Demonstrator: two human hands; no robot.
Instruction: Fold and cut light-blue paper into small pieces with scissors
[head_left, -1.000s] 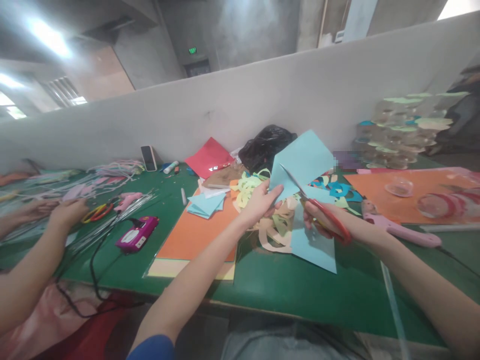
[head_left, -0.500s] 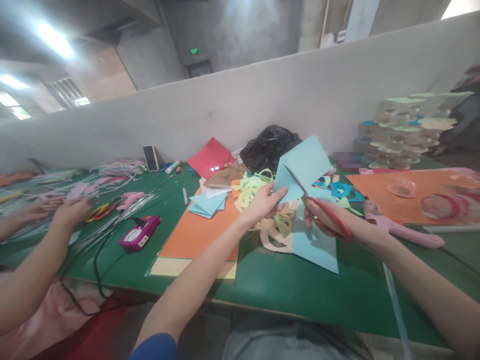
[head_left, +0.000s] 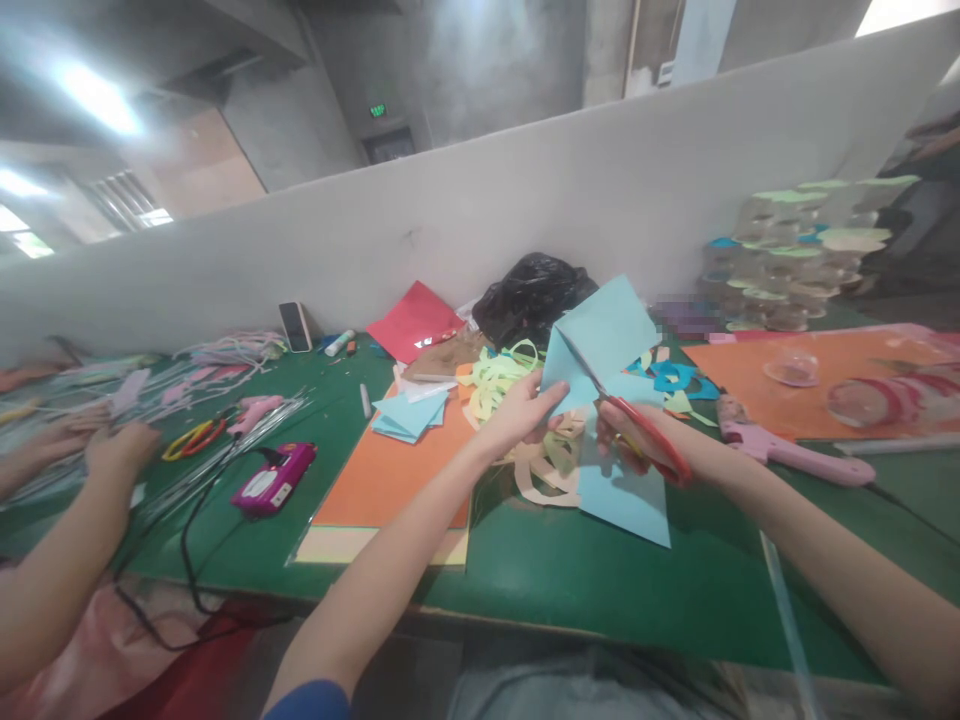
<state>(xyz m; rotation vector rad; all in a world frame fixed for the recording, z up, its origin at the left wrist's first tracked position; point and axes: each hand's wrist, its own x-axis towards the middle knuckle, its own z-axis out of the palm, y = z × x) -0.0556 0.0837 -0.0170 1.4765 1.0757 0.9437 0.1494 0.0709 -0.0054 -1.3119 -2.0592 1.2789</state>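
Observation:
My left hand [head_left: 531,412] is closed on the left edge of a folded sheet of light blue paper [head_left: 611,325], raised above the table. In my right hand [head_left: 626,440] are red-handled scissors [head_left: 651,435], their blades at a slit in that paper. Another light blue sheet [head_left: 622,500] lies under my right hand. Beneath and beside my left hand are curled paper strips [head_left: 504,378] in pale green and cream. Several small light blue paper pieces [head_left: 409,415] rest on orange sheets [head_left: 390,478] to the left.
A black plastic bag [head_left: 534,295] and red paper [head_left: 416,320] are at the back. To the right are a pink glue gun [head_left: 795,460] and stacked clear cups [head_left: 784,260]. On the left, a co-worker's hands [head_left: 124,445] work near a purple box [head_left: 274,480].
The view has shifted slightly, moving the scene a little to the left. The scissors and the folded paper keep nearly the same position relative to each other.

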